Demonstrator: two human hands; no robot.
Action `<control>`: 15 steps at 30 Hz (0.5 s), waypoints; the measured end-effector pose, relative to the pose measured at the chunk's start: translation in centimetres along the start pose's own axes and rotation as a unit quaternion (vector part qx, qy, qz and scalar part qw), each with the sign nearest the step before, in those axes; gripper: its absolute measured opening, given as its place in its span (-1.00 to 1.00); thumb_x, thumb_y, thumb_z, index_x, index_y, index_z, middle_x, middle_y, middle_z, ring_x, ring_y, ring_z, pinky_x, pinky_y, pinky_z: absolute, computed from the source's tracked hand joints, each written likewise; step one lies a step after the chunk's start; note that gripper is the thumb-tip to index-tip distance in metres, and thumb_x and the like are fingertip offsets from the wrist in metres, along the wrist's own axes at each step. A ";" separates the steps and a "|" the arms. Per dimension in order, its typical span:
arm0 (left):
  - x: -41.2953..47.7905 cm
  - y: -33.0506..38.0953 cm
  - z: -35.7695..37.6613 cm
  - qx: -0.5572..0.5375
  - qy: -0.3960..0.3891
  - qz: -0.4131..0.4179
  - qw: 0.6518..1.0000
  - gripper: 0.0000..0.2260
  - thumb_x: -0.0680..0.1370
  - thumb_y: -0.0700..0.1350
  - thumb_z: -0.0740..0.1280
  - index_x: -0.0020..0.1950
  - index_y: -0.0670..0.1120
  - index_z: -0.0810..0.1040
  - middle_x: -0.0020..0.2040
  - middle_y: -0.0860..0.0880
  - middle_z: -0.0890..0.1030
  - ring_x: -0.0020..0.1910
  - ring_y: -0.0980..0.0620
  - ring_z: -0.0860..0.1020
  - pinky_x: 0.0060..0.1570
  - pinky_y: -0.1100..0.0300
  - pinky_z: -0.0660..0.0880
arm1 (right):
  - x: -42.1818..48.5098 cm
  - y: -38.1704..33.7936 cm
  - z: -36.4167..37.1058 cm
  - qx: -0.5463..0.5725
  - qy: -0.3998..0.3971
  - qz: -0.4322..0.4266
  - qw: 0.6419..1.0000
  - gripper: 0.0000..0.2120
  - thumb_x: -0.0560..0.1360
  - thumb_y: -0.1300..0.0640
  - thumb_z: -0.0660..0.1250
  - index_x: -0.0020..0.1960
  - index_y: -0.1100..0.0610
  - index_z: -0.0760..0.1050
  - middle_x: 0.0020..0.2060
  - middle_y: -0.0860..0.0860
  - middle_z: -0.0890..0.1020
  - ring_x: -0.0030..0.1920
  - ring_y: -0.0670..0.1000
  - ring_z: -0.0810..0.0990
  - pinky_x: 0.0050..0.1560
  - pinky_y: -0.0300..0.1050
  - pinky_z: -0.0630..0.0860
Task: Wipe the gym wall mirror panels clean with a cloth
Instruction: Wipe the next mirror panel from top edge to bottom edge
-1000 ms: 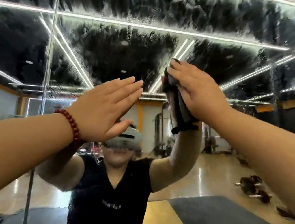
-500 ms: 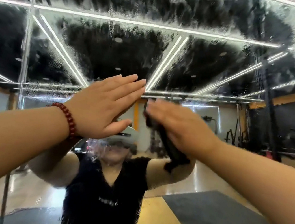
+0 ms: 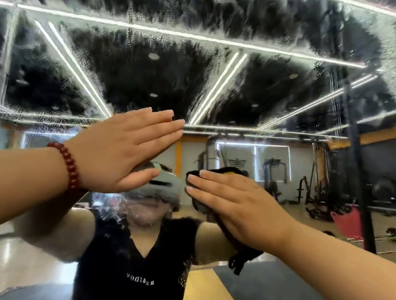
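Pressing a dark cloth (image 3: 220,219) flat to the wall mirror (image 3: 152,72) with my right hand (image 3: 237,206), while my left hand (image 3: 120,149) rests on the glass beside it.

My right hand lies with straight fingers on top of the cloth, palm toward the mirror; the cloth shows past my fingertips and hangs in a bunch below my wrist. My left hand is flat as well, fingers together and pointing up to the right, thumb held apart underneath, with a red bead bracelet (image 3: 67,166) on the wrist. The two hands are near each other and not touching. Above them the glass is covered in streaks and droplets of wet foam; lower down it reflects me in a black top (image 3: 134,268), the gym floor and the weight machines (image 3: 274,176) at the back.
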State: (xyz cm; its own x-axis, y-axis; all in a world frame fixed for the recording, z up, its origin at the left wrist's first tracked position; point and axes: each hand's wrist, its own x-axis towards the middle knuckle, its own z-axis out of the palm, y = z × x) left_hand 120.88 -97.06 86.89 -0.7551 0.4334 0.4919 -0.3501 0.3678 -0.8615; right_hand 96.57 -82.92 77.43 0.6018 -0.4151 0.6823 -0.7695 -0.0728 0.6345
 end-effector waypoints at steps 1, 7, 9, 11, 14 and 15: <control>0.0 0.0 0.0 0.003 -0.005 0.011 1.000 -0.39 0.62 0.16 0.07 0.55 -0.19 0.25 0.56 -0.14 0.25 0.55 -0.15 0.20 0.47 -0.14 0.18 | 0.7 0.7 -0.6 0.013 0.030 0.052 0.998 -0.55 0.55 0.27 0.13 0.43 0.19 0.45 0.42 0.10 0.47 0.43 0.10 0.43 0.38 0.11 0.41; 0.0 -0.2 0.2 0.013 -0.023 0.018 0.999 -0.40 0.64 0.17 0.03 0.57 -0.18 0.21 0.57 -0.12 0.22 0.56 -0.12 0.16 0.47 -0.12 0.17 | 3.7 7.5 -4.7 -0.025 0.131 0.348 0.928 -0.56 0.66 0.21 0.12 0.54 0.14 0.27 0.55 0.08 0.25 0.55 0.13 0.18 0.53 -0.05 0.06; 0.0 -0.2 0.1 0.011 -0.020 0.015 1.000 -0.40 0.64 0.17 0.03 0.57 -0.18 0.22 0.57 -0.12 0.23 0.56 -0.13 0.18 0.46 -0.12 0.18 | 3.4 5.8 -3.0 -0.035 0.124 0.288 0.949 -0.56 0.61 0.19 0.11 0.48 0.19 0.37 0.49 0.14 0.35 0.51 0.18 0.27 0.50 -0.04 0.10; 0.1 -0.1 0.1 0.010 -0.020 0.017 1.000 -0.40 0.64 0.16 0.03 0.56 -0.18 0.24 0.55 -0.13 0.26 0.55 -0.14 0.21 0.46 -0.12 0.19 | 1.4 2.6 -0.7 -0.032 0.070 0.156 0.985 -0.54 0.57 0.15 0.13 0.46 0.19 0.41 0.47 0.12 0.39 0.49 0.14 0.30 0.50 -0.05 0.13; 0.3 0.2 -0.1 0.009 -0.021 0.022 1.000 -0.40 0.63 0.16 0.04 0.54 -0.20 0.27 0.53 -0.14 0.30 0.52 -0.16 0.25 0.45 -0.11 0.17 | -1.4 -0.3 0.6 -0.008 -0.005 0.020 1.000 -0.56 0.61 0.16 0.12 0.48 0.14 0.39 0.49 0.04 0.38 0.53 0.06 0.27 0.50 -0.05 0.21; 0.3 0.2 -0.2 0.010 -0.020 0.025 0.999 -0.40 0.63 0.16 0.04 0.54 -0.20 0.28 0.53 -0.14 0.30 0.52 -0.16 0.25 0.45 -0.12 0.17 | -1.6 -0.2 0.2 -0.006 -0.001 0.017 1.000 -0.56 0.61 0.18 0.11 0.47 0.15 0.40 0.47 0.04 0.39 0.51 0.05 0.29 0.49 -0.06 0.22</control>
State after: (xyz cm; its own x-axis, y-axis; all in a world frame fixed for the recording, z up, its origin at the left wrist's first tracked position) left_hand 120.66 -96.67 86.86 -0.7927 0.4176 0.4441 -0.3230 0.3301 -0.8870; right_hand 95.73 -82.40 76.21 0.5747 -0.4190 0.7030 -0.7870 -0.0475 0.6151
